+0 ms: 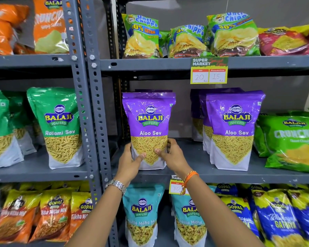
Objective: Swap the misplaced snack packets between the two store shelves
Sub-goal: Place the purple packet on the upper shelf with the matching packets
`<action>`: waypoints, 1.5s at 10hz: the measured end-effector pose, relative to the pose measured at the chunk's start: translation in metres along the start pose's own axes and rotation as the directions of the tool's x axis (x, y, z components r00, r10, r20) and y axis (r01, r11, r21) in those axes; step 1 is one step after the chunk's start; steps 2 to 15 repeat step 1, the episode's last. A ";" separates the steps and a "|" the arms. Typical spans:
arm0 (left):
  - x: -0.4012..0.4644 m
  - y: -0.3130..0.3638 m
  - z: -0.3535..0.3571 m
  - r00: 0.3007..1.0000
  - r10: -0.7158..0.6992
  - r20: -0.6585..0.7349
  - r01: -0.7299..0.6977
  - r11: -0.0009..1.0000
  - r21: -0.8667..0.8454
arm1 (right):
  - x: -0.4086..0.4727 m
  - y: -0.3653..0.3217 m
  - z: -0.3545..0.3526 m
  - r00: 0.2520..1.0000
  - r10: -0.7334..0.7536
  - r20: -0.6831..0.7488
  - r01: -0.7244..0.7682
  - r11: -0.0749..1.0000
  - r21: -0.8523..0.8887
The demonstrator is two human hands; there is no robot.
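Note:
A purple Aloo Sev packet point(149, 118) stands upright at the left end of the right unit's middle shelf point(194, 173). My left hand point(130, 163) grips its lower left side and my right hand point(173, 157) grips its lower right side, thumbs on the front. More purple Aloo Sev packets point(234, 125) stand to the right on the same shelf. On the left unit's middle shelf point(37, 172) stand green Ratlami Sev packets point(60, 125).
Grey perforated steel uprights point(89, 104) divide the two units. Uncle Chipps bags point(141, 36) lie above, a price tag point(209, 71) hangs from the upper shelf edge. Green Crunchex bags point(292, 139) lie far right. Teal Balaji point(143, 211) and Gopal packets point(52, 214) fill the bottom shelves.

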State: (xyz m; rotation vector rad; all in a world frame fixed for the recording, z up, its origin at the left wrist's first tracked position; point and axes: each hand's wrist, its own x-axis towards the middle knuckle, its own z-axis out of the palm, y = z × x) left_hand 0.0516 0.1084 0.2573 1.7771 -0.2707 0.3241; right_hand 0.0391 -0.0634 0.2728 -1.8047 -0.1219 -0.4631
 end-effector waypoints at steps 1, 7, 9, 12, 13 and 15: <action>-0.003 0.000 0.002 0.999 0.016 -0.041 -0.015 1.000 0.021 | -0.005 -0.005 -0.005 1.000 0.016 0.009 -0.016 1.000 0.003; -0.003 0.000 0.002 0.999 0.016 -0.041 -0.015 1.000 0.021 | -0.005 -0.005 -0.005 1.000 0.016 0.009 -0.016 1.000 0.003; -0.003 0.000 0.002 0.999 0.016 -0.041 -0.015 1.000 0.021 | -0.005 -0.005 -0.005 1.000 0.016 0.009 -0.016 1.000 0.003; -0.003 0.000 0.002 0.999 0.016 -0.041 -0.015 1.000 0.021 | -0.005 -0.005 -0.005 1.000 0.016 0.009 -0.016 1.000 0.003; -0.003 0.000 0.002 0.999 0.016 -0.041 -0.015 1.000 0.021 | -0.005 -0.005 -0.005 1.000 0.016 0.009 -0.016 1.000 0.003; -0.003 0.000 0.002 0.999 0.016 -0.041 -0.015 1.000 0.021 | -0.005 -0.005 -0.005 1.000 0.016 0.009 -0.016 1.000 0.003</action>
